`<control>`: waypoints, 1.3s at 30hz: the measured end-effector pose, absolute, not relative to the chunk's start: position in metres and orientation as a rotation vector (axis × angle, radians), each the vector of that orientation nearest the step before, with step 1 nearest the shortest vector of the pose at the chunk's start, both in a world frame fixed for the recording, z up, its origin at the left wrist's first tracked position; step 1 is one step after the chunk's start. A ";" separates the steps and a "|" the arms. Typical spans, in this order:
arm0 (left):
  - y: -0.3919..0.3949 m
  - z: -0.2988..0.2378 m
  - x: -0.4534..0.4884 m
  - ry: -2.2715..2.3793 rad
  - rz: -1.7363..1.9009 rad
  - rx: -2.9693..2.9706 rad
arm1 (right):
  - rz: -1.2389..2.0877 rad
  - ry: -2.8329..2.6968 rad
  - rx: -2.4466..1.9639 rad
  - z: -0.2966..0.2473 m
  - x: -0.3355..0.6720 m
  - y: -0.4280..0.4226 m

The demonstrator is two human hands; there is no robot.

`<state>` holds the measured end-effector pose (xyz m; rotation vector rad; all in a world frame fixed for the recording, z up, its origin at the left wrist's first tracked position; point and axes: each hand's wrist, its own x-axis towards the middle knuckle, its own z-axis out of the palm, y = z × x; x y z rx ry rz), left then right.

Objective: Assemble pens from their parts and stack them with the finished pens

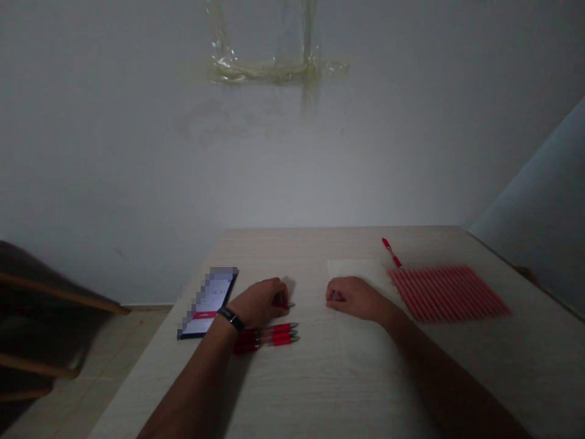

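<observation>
In the head view, my left hand (265, 300) is closed around a red pen (284, 305), whose grey tip points right. Just below it, several red pens (274, 336) with grey tips lie side by side, partly behind my left wrist. My right hand (350, 297) is curled closed over a pale sheet (354, 266) on the table; whether anything is inside the fingers is hidden. Right of that hand lies a neat row of thin red sticks (450, 292), blurred and pencil-like. Another red pen (392, 253) lies at a slant by the row's far left corner.
A phone (212, 302) with a lit screen lies near the left edge of the light wooden table (292, 396). The wall (292, 177) with clear tape stands behind the table. Dark furniture with wooden bars (41, 363) is at the lower left.
</observation>
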<state>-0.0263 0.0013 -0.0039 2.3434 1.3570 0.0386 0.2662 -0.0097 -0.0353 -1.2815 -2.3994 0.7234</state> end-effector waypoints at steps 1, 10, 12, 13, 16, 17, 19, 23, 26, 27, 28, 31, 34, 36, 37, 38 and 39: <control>0.001 -0.004 -0.026 1.368 0.030 2.359 | 0.719 -2.400 -1.283 -0.035 0.266 -0.010; -0.003 -0.001 -0.011 1.352 0.156 2.401 | 0.704 -2.405 -1.295 -0.032 0.265 -0.011; -0.005 0.001 -0.006 1.283 0.230 2.408 | 0.708 -2.388 -1.292 -0.030 0.263 -0.012; -0.007 0.002 -0.003 1.250 0.261 2.407 | 0.715 -2.373 -1.290 -0.029 0.262 -0.013; -0.010 0.003 0.007 1.208 0.362 2.398 | 0.736 -2.321 -1.292 -0.028 0.258 -0.015; -0.012 0.003 0.010 1.188 0.382 2.398 | 0.737 -2.315 -1.290 -0.028 0.256 -0.016; -0.014 0.001 0.015 1.136 0.417 2.400 | 0.730 -2.328 -1.269 -0.030 0.252 -0.018; -0.017 -0.005 0.022 1.076 0.475 2.386 | 0.668 -2.403 -1.169 -0.034 0.246 -0.018; -0.016 -0.007 0.022 1.098 0.481 2.359 | 0.620 -2.404 -1.138 -0.033 0.248 -0.016; -0.016 -0.007 0.022 1.112 0.477 2.355 | 0.611 -2.387 -1.151 -0.032 0.250 -0.015; -0.015 -0.007 0.021 1.125 0.473 2.355 | 0.604 -2.367 -1.170 -0.031 0.252 -0.015; -0.014 -0.005 0.020 1.141 0.476 2.361 | 0.612 -2.306 -1.204 -0.028 0.258 -0.013; -0.015 -0.005 0.021 1.146 0.501 2.358 | 0.625 -2.268 -1.184 -0.026 0.261 -0.012; -0.015 -0.006 0.021 1.179 0.518 2.353 | 0.627 -2.254 -1.180 -0.025 0.261 -0.012; -0.015 -0.007 0.021 1.204 0.524 2.350 | 0.627 -2.252 -1.185 -0.025 0.260 -0.013; -0.014 -0.007 0.021 1.231 0.527 2.347 | 0.626 -2.255 -1.193 -0.025 0.260 -0.013; -0.014 -0.008 0.021 1.254 0.526 2.347 | 0.625 -2.263 -1.201 -0.025 0.261 -0.013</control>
